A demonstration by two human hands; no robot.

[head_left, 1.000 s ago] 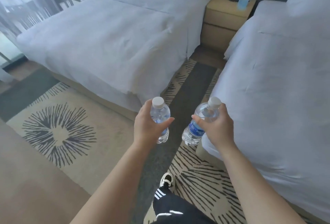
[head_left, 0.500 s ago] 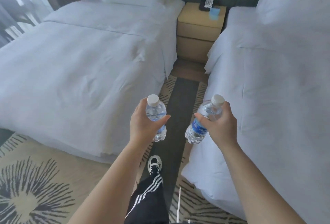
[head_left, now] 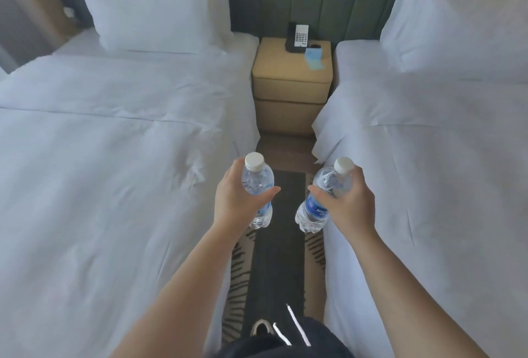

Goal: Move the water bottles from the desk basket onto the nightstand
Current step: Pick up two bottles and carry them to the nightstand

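My left hand (head_left: 237, 200) grips a clear water bottle (head_left: 257, 183) with a white cap, held upright. My right hand (head_left: 347, 206) grips a second water bottle (head_left: 314, 212) with a blue label, tilted with its cap to the right. Both bottles hang in the air over the aisle between two beds. The tan nightstand (head_left: 291, 86) stands straight ahead at the far end of the aisle, against the green headboard wall. The desk basket is out of view.
A phone (head_left: 298, 40) and a light-blue packet (head_left: 313, 58) sit at the back right of the nightstand top. White beds flank the aisle: left bed (head_left: 114, 157), right bed (head_left: 428, 157). A dark carpet strip (head_left: 274, 257) runs underfoot.
I have walked forward into the aisle and turned to face the nightstand, which is now nearer and centred. Both hands still carry their bottles in the same grip.
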